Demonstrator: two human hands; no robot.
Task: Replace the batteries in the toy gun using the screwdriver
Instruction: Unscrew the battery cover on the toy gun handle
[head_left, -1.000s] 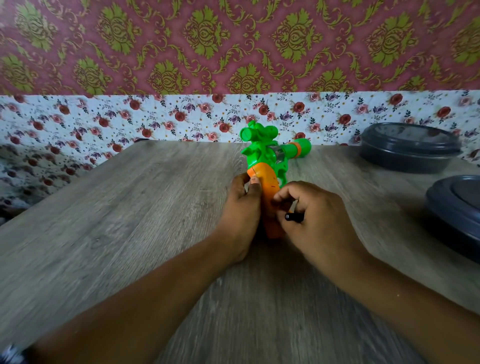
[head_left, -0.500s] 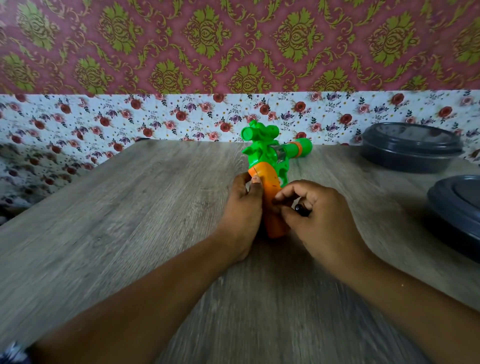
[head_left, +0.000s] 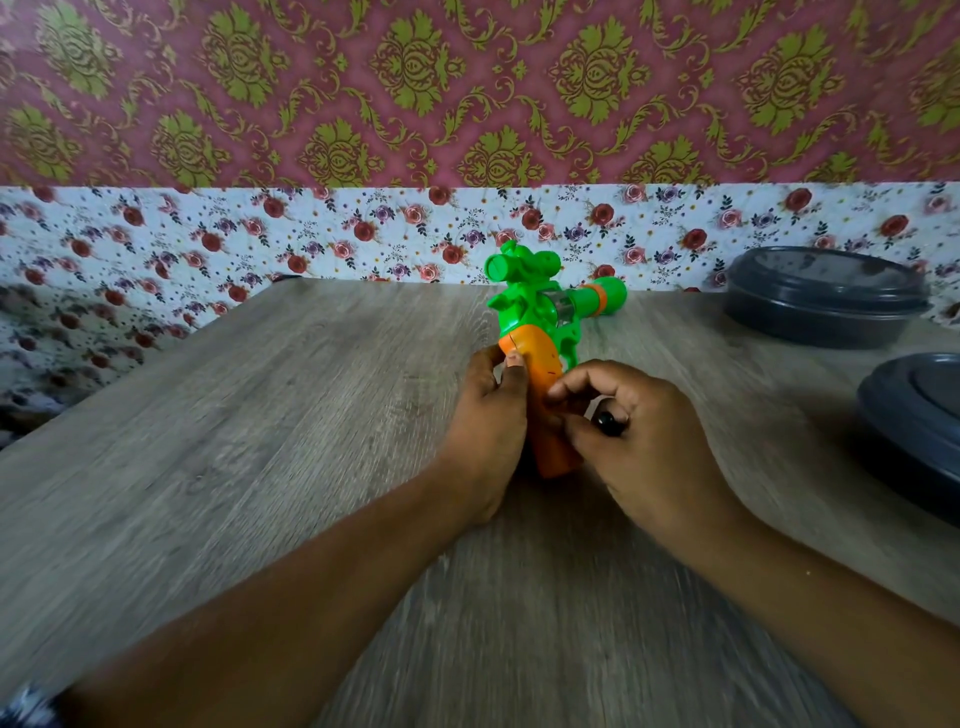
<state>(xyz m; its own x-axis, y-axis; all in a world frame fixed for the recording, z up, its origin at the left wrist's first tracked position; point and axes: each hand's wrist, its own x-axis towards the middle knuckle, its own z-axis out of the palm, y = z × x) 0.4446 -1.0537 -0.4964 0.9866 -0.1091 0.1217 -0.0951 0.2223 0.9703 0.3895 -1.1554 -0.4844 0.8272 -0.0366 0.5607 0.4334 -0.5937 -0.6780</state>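
Observation:
A green toy gun (head_left: 530, 301) with an orange handle (head_left: 543, 374) lies on the wooden table (head_left: 260, 441), its barrel pointing back and right. My left hand (head_left: 485, 431) grips the handle from the left, thumb on its top edge. My right hand (head_left: 634, 441) holds a small screwdriver, whose black end (head_left: 608, 422) shows between the curled fingers, against the handle's right side. The screwdriver's tip is hidden behind my fingers.
Two dark grey lidded containers stand at the right: one (head_left: 826, 296) at the back by the floral wall, one (head_left: 914, 426) nearer, cut off by the frame edge. The table's left edge runs diagonally from the back wall.
My right hand has turned, so the screwdriver's black end has shifted right and now faces the camera. The gun and my left hand have stayed put.

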